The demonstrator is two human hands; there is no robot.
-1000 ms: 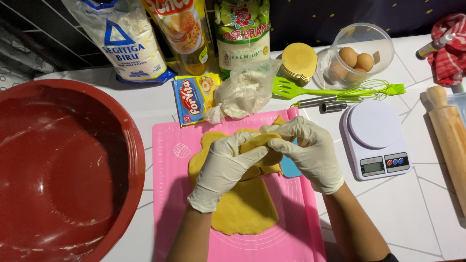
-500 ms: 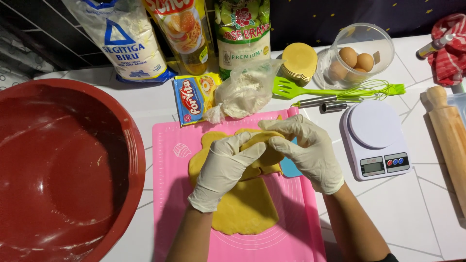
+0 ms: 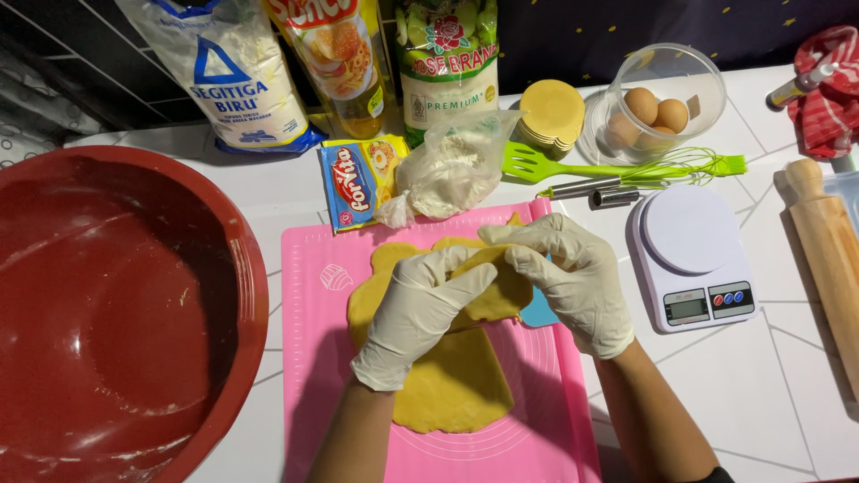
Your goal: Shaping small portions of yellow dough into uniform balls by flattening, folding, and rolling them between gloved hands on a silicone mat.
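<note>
On the pink mat, both gloved hands pinch the yellow dough sheet's upper edge.

Your hands, left and right, wear thin, matt, off-white rubbery gloves. The yellow dough looks soft and smooth, matt. Under it lies a pink, faintly shiny silicone mat. The red bowl is glossy plastic, the rolling pin bare wood, the tabletop glazed white tile.
</note>
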